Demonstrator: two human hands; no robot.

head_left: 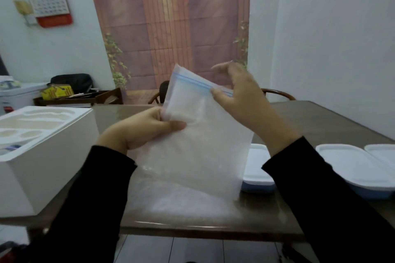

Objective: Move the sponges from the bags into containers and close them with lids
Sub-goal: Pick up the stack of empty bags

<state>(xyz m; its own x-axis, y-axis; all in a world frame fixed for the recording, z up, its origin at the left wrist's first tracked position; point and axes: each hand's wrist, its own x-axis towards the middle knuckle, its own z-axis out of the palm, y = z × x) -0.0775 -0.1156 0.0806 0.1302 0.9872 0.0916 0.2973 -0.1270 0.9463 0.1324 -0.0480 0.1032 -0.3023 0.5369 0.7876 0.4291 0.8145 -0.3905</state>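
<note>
White walls stand all around, and a big picture of a wooden door (173,28) hangs on the far one. Below it I see the brown bench (299,117), wide and shiny. On its left side sits a big white foam box (44,168) with shaped hollows in its top.

In the middle I hold up a see-through bag (198,145) with a blue zip strip along its top edge. It is tilted, and its low end hangs just over the bench. Something pale shows inside it, but it is too blurry for me to say it is a sponge. More crinkly plastic (171,200) lies on the bench under the bag.

On the right are three blue containers with white lids on. One container (258,168) is partly hidden behind the bag. The second container (359,168) lies to its right, and the third container (382,153) touches the picture's edge.

My left hand (141,130) pinches the bag's left edge, thumb on the front. My right hand (239,96) is at the zip strip, thumb on it, the other fingers spread and loose. Both sleeves are black.
</note>
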